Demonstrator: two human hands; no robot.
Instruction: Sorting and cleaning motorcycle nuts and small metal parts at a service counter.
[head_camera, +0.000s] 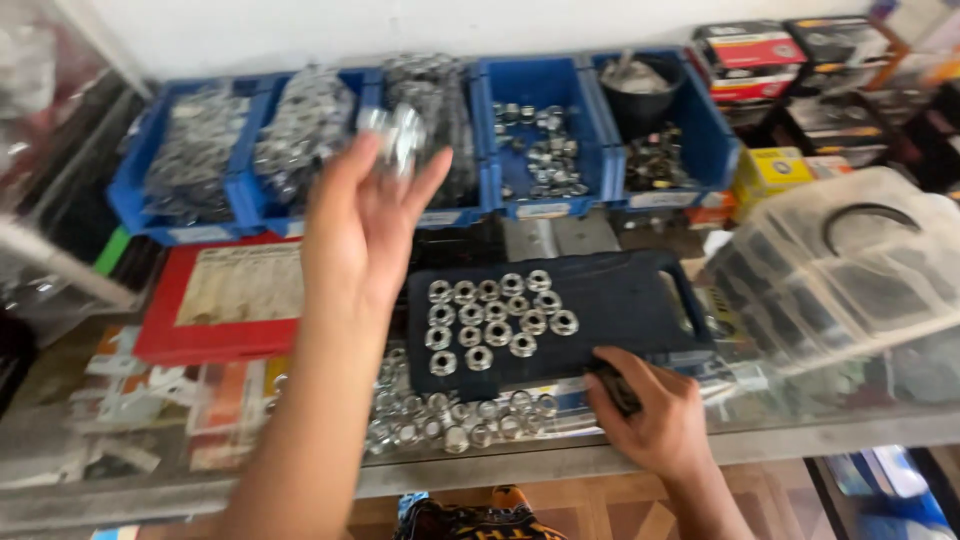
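Right hand gripping dark tray, long axis left-right; left hand pinching blurred nuts.

We raise our left hand above the black tray, fingers pinched; our right hand rests curled at its near edge.

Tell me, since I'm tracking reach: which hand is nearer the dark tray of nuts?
Right. The right hand grips the dark tray at its near edge; the left hand is raised beyond it, holding nuts.
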